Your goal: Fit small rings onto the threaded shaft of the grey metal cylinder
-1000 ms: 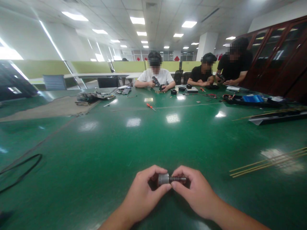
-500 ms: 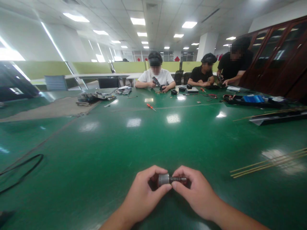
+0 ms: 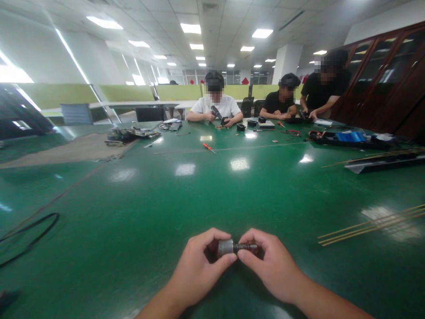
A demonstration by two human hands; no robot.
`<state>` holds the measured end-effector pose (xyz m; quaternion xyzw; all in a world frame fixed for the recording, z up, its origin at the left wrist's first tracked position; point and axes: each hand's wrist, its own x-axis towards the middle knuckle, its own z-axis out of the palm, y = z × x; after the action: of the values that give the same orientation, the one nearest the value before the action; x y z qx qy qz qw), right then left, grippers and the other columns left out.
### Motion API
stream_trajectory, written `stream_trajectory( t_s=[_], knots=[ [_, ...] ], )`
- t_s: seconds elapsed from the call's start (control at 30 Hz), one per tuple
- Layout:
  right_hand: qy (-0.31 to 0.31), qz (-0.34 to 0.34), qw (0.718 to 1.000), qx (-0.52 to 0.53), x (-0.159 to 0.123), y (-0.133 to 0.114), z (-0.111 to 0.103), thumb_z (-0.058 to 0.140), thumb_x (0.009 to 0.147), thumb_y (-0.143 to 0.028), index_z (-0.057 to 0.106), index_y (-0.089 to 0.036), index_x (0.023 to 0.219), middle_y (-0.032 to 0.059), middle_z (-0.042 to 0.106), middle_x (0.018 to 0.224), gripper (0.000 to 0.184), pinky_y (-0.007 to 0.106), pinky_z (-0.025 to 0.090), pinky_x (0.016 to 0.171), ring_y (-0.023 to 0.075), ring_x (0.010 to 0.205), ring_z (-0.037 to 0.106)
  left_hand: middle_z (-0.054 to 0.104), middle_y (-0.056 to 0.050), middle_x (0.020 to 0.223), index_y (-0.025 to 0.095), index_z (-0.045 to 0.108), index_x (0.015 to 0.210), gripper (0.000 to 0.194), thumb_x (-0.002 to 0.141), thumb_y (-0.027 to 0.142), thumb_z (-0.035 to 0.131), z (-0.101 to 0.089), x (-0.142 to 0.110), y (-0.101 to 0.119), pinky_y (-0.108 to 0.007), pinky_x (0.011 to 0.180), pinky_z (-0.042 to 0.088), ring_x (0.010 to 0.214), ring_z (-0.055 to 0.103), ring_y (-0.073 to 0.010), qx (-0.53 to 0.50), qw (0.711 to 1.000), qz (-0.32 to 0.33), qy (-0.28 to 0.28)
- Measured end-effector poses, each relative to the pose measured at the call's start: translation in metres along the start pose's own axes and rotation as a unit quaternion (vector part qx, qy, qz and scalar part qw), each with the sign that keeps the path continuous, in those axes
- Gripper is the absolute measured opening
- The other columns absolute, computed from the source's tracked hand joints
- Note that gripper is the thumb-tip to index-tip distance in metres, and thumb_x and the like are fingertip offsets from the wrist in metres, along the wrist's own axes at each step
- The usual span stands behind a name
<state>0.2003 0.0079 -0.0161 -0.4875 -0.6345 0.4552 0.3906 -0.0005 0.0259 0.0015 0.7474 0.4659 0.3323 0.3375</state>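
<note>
Low in the head view, both hands are closed on one metal part lying crosswise between them. Its wide end is a grey metal cylinder (image 3: 226, 247), which my left hand (image 3: 201, 266) pinches between thumb and fingers. From the cylinder a thinner dark shaft (image 3: 245, 247) with a ridged or coiled surface runs to the right. My right hand (image 3: 270, 263) grips this shaft, its thumb below and its fingers above. The thumbs come close together near the joint of cylinder and shaft. The part is held just over the green tabletop (image 3: 186, 199); its exact kind cannot be made out.
Thin yellow rods (image 3: 368, 227) lie at the right, a black cable (image 3: 33, 243) at the left. An orange screwdriver (image 3: 208, 148) rests mid-table. Farther off are loose equipment (image 3: 128, 134), a dark tray (image 3: 381, 164) and a co-worker (image 3: 215, 108) holding a power drill (image 3: 216, 111); two more people are at the right.
Both hands keep the same grip on the metal part, which has hardly moved. The standing person's hands at the far right have shifted slightly lower.
</note>
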Motion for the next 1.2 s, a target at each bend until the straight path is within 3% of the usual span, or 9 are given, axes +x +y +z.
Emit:
stream_trajectory(
  t_s=[1.2],
  knots=[
    [0.003,0.0,1.0,-0.001,-0.0004,0.0021,0.0,0.065,0.085,-0.023,0.067,-0.019,0.084,-0.0011,0.064,0.074,0.005,0.025,0.042,0.066,0.0151,0.069,0.057,0.071,0.0,0.081,0.022,0.07,0.096,0.021,0.078,0.032,0.075,-0.0001,0.0008,-0.0017,-0.028,0.068,0.046,0.075,0.065,-0.0193,0.002,1.0,-0.005,-0.001]
  ],
)
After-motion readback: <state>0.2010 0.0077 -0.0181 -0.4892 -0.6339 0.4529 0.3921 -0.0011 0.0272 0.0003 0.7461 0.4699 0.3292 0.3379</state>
